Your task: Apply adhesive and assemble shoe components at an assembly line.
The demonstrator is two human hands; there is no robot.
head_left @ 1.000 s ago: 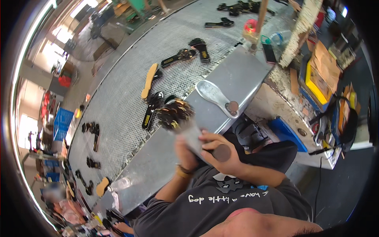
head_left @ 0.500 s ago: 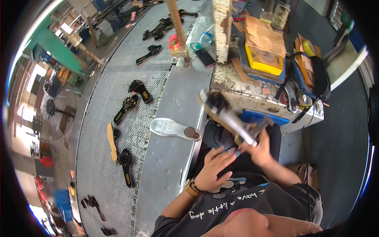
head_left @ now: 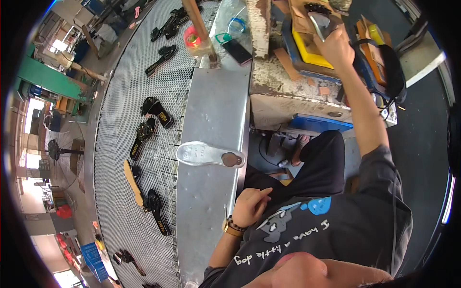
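Observation:
My right hand (head_left: 336,48) is stretched out to the far right, over brown paper on a yellow box (head_left: 307,50). Its fingers are closed round a silvery, curved metal piece (head_left: 319,26) with a dark, bumpy part at its far end; its exact kind is hard to tell. Close to my body, my left hand (head_left: 252,206) is loosely curled beside the metal ledge, with nothing visible in it. On that ledge (head_left: 206,105) lies a silvery sole-shaped plate (head_left: 201,153) with a brown round patch at its heel end.
Left of the ledge runs a mesh conveyor (head_left: 120,177) bearing several black sandals (head_left: 154,211) and a tan sole (head_left: 133,182). A wooden post (head_left: 197,24), a phone (head_left: 237,51) and a worn bench (head_left: 288,103) stand ahead. A black bag (head_left: 391,72) lies at the right.
My right hand has carried the metal piece from above my lap up to the yellow box. My left hand, spread beside it before, has drawn back and curled.

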